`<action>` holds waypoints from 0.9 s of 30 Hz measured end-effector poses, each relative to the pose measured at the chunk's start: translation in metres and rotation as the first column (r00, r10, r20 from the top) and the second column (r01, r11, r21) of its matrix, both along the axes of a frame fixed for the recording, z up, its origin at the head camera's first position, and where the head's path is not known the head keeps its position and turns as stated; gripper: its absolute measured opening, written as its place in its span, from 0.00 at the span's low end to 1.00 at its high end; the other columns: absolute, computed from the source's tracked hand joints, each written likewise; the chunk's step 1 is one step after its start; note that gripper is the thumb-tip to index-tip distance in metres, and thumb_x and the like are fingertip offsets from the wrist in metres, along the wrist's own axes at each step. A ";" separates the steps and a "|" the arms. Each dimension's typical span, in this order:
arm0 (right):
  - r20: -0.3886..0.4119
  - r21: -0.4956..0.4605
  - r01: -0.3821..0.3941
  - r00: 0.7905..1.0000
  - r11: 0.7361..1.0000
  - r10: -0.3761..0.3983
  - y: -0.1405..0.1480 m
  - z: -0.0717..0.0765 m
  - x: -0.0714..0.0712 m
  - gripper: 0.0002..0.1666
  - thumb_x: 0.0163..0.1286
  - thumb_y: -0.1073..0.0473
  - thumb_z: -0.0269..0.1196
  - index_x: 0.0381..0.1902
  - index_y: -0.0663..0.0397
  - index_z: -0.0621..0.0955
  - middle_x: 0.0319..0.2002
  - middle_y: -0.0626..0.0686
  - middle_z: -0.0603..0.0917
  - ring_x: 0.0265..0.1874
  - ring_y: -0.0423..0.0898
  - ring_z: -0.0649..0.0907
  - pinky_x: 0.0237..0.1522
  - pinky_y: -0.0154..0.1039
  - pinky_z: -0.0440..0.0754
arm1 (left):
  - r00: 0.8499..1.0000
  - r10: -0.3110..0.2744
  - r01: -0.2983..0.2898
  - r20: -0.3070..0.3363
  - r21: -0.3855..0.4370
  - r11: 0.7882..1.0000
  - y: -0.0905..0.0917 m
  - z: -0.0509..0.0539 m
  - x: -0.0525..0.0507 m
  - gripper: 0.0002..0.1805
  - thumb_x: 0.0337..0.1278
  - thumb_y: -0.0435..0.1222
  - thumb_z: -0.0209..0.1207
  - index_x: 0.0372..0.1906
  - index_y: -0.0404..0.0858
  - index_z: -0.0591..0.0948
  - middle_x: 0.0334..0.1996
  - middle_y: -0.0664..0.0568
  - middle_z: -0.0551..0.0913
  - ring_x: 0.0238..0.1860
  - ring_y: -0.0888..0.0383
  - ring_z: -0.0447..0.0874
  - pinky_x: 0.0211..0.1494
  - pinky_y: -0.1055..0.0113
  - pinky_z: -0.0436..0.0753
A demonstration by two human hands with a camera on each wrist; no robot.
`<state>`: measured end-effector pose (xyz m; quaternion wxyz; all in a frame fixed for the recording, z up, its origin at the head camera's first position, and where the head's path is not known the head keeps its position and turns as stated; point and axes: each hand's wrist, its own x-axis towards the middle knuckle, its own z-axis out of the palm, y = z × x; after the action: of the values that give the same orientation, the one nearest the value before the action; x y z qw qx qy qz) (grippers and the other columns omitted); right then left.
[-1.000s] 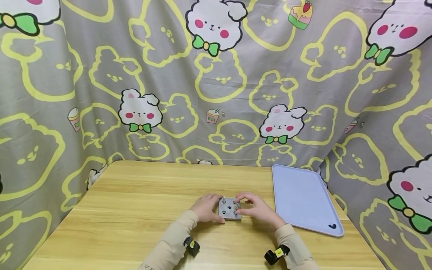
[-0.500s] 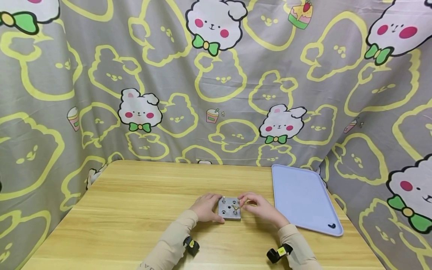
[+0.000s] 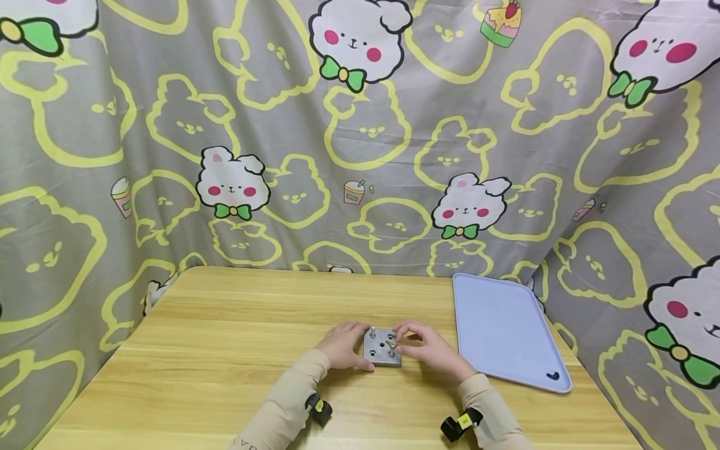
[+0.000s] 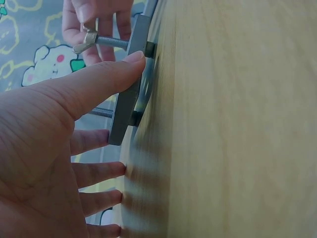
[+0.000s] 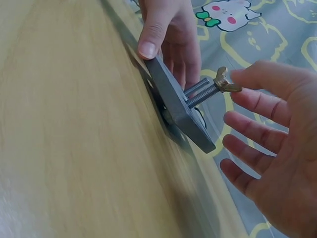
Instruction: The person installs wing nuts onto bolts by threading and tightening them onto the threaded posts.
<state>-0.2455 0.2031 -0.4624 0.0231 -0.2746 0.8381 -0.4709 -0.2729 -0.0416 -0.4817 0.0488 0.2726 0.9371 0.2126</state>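
Note:
A square grey metal plate (image 3: 382, 358) with several holes sits near the table's middle, raised on short dark feet in the wrist views. My left hand (image 3: 340, 347) grips it from the left, thumb on the near edge and index finger on the far side. Two threaded bolts rise from the plate; a brass wing nut (image 5: 224, 82) is at the top of the right one (image 5: 202, 96). My right hand (image 3: 432, 351) has its thumb and index finger at this wing nut, the other fingers spread loosely. The left bolt (image 3: 373, 332) carries no wing nut that I can see.
A pale blue tray (image 3: 503, 331) with a small black mark lies to the right of my right hand. The wooden table (image 3: 253, 312) ends at a patterned grey curtain (image 3: 304, 125). A black camera is strapped on each wrist.
My right hand drew back slightly from the wing nut, then returned to it. The wing nut's wings have turned a little. My left hand has stayed on the plate.

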 end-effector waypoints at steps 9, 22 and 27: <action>-0.030 0.004 -0.009 1.000 1.000 0.009 0.005 -0.013 -0.008 0.02 0.66 0.62 0.62 0.33 0.52 0.81 0.54 0.60 0.81 0.56 0.59 0.77 0.62 0.49 0.72 | 1.000 -0.001 0.001 -0.010 -0.005 1.000 0.000 0.000 0.000 0.52 0.36 0.58 0.73 0.69 0.40 0.68 0.64 0.44 0.74 0.67 0.44 0.69 0.71 0.43 0.67; 0.000 0.001 0.004 1.000 1.000 -0.004 0.001 -0.018 -0.010 0.24 0.62 0.58 0.68 0.54 0.58 0.77 0.55 0.58 0.80 0.57 0.57 0.77 0.61 0.61 0.74 | 1.000 0.002 -0.002 0.002 -0.006 1.000 0.000 -0.002 -0.001 0.52 0.37 0.58 0.72 0.70 0.42 0.67 0.65 0.45 0.74 0.68 0.44 0.68 0.72 0.43 0.65; -0.023 0.010 -0.001 1.000 1.000 0.001 0.003 -0.017 -0.010 0.17 0.63 0.58 0.67 0.50 0.55 0.79 0.54 0.59 0.81 0.56 0.57 0.77 0.60 0.60 0.75 | 1.000 0.004 -0.004 0.005 -0.005 1.000 0.000 -0.003 -0.002 0.52 0.37 0.58 0.72 0.70 0.41 0.67 0.65 0.45 0.74 0.69 0.44 0.67 0.72 0.43 0.65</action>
<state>-0.2553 0.2056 -0.4795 0.0153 -0.2803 0.8403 -0.4637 -0.2745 -0.0415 -0.4843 0.0516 0.2701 0.9380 0.2109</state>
